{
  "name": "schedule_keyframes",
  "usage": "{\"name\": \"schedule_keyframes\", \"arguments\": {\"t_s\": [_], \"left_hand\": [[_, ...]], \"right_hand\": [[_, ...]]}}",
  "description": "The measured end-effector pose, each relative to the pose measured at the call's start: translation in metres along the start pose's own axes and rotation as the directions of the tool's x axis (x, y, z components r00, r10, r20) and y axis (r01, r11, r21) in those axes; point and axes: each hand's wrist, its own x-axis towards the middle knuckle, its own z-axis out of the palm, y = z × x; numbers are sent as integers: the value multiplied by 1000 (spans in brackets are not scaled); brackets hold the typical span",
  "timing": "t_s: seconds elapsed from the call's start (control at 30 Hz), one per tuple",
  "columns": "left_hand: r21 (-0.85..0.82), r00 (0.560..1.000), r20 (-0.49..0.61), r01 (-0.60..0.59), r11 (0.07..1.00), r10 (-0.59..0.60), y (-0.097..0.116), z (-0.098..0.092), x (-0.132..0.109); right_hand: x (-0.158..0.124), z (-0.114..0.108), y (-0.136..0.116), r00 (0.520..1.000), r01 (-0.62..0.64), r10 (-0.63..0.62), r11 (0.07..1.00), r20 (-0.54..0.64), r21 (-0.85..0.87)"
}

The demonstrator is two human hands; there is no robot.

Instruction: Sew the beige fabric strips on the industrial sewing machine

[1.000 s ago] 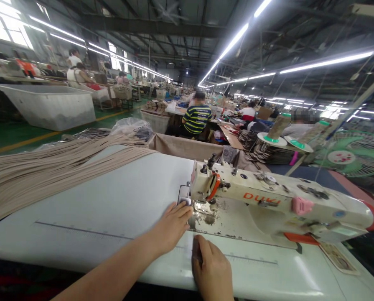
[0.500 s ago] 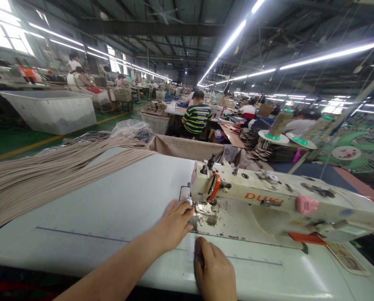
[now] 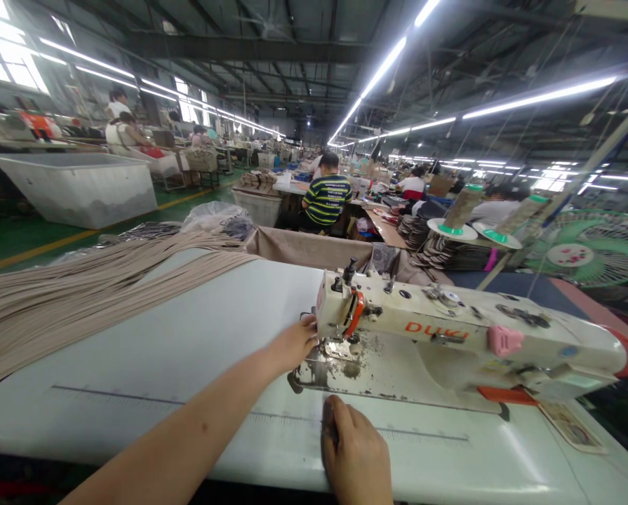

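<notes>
A white sewing machine (image 3: pixel 413 315) with orange lettering stands on the pale table. My left hand (image 3: pixel 292 344) reaches to the left side of the machine's head, beside the needle area. Its fingers are bent together and the tips are partly hidden; what they hold, if anything, does not show. Just in front of the machine's bed, my right hand (image 3: pixel 360 452) rests on the table, closed like a fist. A dark patch shows at its thumb side, too unclear to name. Between the hands lies the metal needle plate (image 3: pixel 339 349), with dark specks around it.
Long beige fabric strips (image 3: pixel 97 294) cover the table's left side. A printed ruler line (image 3: pixel 419 436) runs along the front. Two thread cones (image 3: pixel 461 210) and a green fan (image 3: pixel 582 252) stand at right. A person in a striped shirt (image 3: pixel 328 200) sits ahead, beyond a beige-lined bin (image 3: pixel 314 244).
My left hand has moved away from me and slightly left, toward the machine head's far side, uncovering the bed's left corner. Its fingers are now bent. My right hand stays by the bed's front edge.
</notes>
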Motion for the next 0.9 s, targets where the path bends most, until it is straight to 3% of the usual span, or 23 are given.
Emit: {"name": "schedule_keyframes", "arguments": {"t_s": [0.2,0.53,0.9], "left_hand": [[14,996,48,-77,997,77,-4,-6,22],[26,993,58,-109,994,108,-1,-9,21],[-48,992,56,-107,993,110,-15,-24,5]], "right_hand": [[-1,0,1,1000,-2,2,1000,-18,19],[-5,2,1,997,-35,34,999,72,23],[-1,0,-2,1000,-4,4,1000,-8,3]]}}
